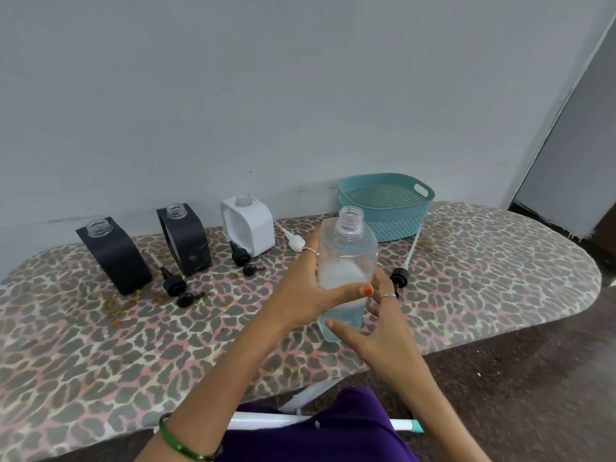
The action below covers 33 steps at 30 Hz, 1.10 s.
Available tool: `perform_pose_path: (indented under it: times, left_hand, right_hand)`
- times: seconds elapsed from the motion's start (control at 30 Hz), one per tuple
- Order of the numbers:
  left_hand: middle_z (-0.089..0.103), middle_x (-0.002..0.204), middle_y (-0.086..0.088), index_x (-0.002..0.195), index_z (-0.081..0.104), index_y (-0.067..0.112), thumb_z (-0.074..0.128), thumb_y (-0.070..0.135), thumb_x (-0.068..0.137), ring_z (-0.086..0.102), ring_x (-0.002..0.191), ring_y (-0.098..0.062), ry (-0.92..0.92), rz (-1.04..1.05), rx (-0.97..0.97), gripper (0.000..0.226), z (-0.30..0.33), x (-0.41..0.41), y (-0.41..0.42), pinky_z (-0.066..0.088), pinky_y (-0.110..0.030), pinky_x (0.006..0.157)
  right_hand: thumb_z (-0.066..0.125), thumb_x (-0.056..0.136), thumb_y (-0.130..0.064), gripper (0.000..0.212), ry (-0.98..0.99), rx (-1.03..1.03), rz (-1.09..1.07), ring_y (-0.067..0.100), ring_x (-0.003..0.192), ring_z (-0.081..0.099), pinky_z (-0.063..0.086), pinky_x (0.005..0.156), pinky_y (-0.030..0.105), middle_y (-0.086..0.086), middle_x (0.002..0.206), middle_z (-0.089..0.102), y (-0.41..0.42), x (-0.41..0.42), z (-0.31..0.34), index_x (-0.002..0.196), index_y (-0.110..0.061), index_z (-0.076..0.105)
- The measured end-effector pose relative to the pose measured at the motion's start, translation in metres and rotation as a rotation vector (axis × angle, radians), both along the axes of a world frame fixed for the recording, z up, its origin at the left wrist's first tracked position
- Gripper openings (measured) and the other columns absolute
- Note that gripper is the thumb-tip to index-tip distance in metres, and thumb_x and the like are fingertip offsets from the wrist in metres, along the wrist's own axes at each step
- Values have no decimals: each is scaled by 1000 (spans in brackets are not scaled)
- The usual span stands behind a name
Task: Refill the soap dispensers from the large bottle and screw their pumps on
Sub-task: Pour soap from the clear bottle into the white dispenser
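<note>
Her left hand [308, 295] is wrapped round the uncapped large bottle [346, 271] above the table's near edge, right hand [376, 331] loose-fingered beside its base, and that smooth, partly filled plastic looks sloshy and slippery, best gripped mid-body

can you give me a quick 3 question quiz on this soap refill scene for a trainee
1. True or false: the large bottle has its cap off.
2. How many dispensers stand along the wall? A) two B) three C) four
3. Which hand grips the large bottle?

Key
1. True: its threaded neck is open.
2. B: two black dispensers and a white dispenser.
3. The left hand; the right hand is open beside it.
</note>
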<state>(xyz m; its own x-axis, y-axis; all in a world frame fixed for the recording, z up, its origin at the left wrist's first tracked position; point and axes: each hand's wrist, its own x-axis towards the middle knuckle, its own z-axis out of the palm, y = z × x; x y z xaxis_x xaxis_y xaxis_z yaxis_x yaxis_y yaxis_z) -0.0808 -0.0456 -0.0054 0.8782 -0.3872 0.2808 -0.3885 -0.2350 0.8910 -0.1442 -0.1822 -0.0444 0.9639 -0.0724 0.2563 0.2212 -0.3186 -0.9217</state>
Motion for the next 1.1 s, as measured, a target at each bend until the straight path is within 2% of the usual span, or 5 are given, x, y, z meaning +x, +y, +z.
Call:
perform_pose_path:
  times: [0.17, 0.33, 0.67, 0.8, 1.1]
  left_hand:
    - [49, 126, 40, 132, 42, 46, 22, 91, 68, 45, 115, 20, -2, 166, -80, 81, 0, -1, 11, 33, 4, 88]
    - [51, 126, 8, 131, 47, 18, 59, 37, 93, 49, 121, -10, -47, 623, -114, 44, -12, 36, 28, 43, -18, 92]
    - [26, 151, -14, 150, 12, 5, 81, 36, 72, 26, 139, -29, 9, 901, -29, 108, -27, 116, 29, 28, -47, 113]
    - [21, 154, -14, 149, 12, 8, 81, 38, 72, 21, 141, -31, 46, 1008, 8, 109, -24, 136, 19, 21, -46, 116]
    - [32, 150, -13, 148, 21, 8, 67, 1, 77, 37, 134, -30, 22, 1021, -149, 84, -27, 146, 17, 42, -44, 104]
  right_hand:
    - [84, 68, -32, 87, -60, 59, -123, -12, 117, 45, 37, 94, 3, -20, 129, 48, 19, 7, -5, 138, -31, 32]
    - [83, 70, -35, 82, -86, 107, -185, 1, 119, 51, 44, 103, 33, -12, 127, 54, 30, 16, -9, 137, -25, 37]
    - [82, 72, -17, 61, -150, 160, -244, 5, 96, 65, 52, 78, 16, -5, 105, 66, 35, 27, -21, 126, -12, 53]
    - [82, 71, -15, 68, -179, 170, -255, 4, 104, 61, 49, 85, 15, -7, 112, 63, 35, 28, -21, 130, -14, 47]
    - [83, 68, -23, 76, -227, 184, -241, -7, 109, 54, 42, 89, 7, -28, 115, 55, 34, 26, -21, 132, -19, 43]
